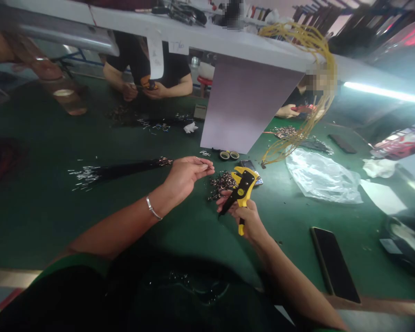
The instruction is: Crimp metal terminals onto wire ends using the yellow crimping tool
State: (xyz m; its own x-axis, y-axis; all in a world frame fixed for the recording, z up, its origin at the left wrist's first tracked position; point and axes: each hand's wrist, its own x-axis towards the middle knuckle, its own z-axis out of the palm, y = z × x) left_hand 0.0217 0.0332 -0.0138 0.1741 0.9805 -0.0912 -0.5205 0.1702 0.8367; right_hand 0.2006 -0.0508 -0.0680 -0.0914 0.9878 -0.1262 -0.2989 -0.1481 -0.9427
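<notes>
Two hands, one yellow-and-black hand tool [241,192]
Right hand [251,217] grips it beside the dark pile [220,185]; left hand [184,177] pinched closed, contents unclear; a steady, square tool angle should serve best

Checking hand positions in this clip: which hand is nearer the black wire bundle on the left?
Left. The left hand is close to the coppery end of the wire bundle; the right hand, gripping the yellow tool, is farther off to the right.
</notes>
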